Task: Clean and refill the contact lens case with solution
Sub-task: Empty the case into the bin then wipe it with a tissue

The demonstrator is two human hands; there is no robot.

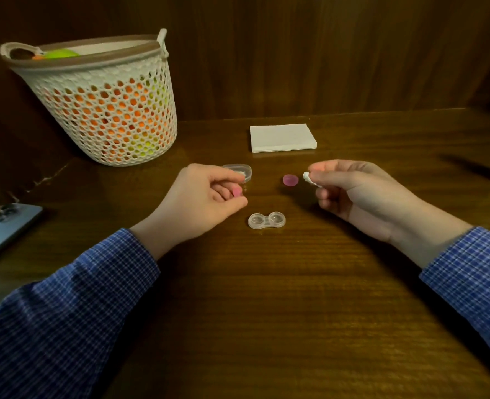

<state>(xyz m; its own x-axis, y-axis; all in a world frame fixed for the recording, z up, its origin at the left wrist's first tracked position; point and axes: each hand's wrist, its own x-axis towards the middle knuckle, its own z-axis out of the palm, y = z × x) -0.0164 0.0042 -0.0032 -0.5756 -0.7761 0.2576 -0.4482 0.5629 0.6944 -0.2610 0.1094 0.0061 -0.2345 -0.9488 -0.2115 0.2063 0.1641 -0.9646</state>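
Wood surrounds us: a dark brown wooden table [267, 312] with a strong grain, backed by panelled walls of the same tone, all in dim warm light. We count one clear contact lens case [267, 220], uncapped, both wells facing up, lying on the table between our hands. Pink caps number two: one cap on the table [290, 180] just left of our right hand, and one pink cap [236, 192] pinched by the curled fingers of our left hand [206, 197]. Our right hand [356, 191] pinches one small wad of white tissue [310, 178] between thumb and fingertips. One clear lidded box [242, 170] sits behind the left hand. One stack of white napkins [282, 138] lies farther back. One perforated white basket [105, 105] stands at the far left, orange and green showing through. One phone [5, 228] lies at the left edge.
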